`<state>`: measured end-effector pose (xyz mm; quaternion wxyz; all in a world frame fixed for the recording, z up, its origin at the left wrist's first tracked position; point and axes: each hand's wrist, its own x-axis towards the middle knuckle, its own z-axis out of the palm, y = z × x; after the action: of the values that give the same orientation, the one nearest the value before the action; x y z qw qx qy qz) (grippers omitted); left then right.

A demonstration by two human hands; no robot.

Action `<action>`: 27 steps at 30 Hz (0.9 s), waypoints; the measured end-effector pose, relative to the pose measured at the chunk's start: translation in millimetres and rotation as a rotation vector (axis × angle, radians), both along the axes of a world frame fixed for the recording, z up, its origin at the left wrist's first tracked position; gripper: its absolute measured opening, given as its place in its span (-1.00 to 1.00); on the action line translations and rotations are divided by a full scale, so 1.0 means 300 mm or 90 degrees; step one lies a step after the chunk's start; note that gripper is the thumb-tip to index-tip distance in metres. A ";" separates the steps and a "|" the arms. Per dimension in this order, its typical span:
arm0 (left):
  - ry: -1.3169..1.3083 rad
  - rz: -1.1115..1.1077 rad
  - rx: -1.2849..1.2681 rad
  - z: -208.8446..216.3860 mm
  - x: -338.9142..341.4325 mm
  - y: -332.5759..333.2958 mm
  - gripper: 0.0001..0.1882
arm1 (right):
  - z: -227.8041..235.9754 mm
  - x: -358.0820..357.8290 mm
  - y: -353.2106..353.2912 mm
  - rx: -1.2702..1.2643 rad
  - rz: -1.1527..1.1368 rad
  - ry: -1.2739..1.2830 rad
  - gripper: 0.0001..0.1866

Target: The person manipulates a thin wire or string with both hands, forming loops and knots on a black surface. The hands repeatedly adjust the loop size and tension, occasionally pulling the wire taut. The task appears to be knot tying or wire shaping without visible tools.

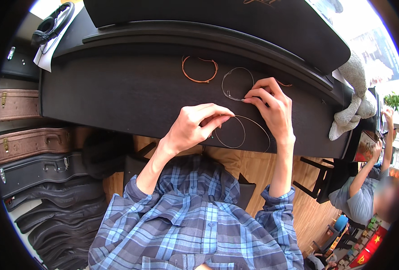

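A thin wire string (245, 135), looking like an instrument string, hangs from my left hand (195, 126). My thumb and fingers pinch it where its small loop meets a longer, loose arc that curves toward my right wrist. My right hand (273, 110) reaches farther out, its fingertips closed at the lower edge of a silver coiled string (222, 85) on the black lid. The thumb's grip there is partly hidden. To the left of that coil lies a copper-coloured coiled string (199, 81). Another copper-coloured string end (284, 84) shows beyond my right hand, which hides the rest.
The strings lie on a black piano-like surface (118, 90) with a raised back. Headphones (51, 29) rest at far left, a grey plush toy (350, 108) at right. Brown cases (33, 144) and black cases (51, 166) line the left. A person (361, 198) sits at right, near a black stool (316, 180).
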<state>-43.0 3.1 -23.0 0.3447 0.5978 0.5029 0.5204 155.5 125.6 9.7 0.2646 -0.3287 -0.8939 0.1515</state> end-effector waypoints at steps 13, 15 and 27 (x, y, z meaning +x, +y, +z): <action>-0.008 -0.005 -0.011 0.000 -0.001 -0.005 -0.81 | -0.016 -0.011 0.030 0.072 0.028 0.034 -0.87; -0.010 -0.009 -0.022 -0.001 -0.002 -0.007 -0.81 | -0.017 -0.017 0.038 0.109 0.014 0.026 -0.89; 0.006 -0.004 -0.018 -0.007 -0.003 -0.005 -0.82 | -0.063 -0.041 0.063 0.182 -0.150 0.059 -0.90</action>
<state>-43.8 1.6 -25.2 0.3524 0.5967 0.5104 0.5092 143.1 144.6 -9.1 0.3655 -0.3827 -0.8485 0.0062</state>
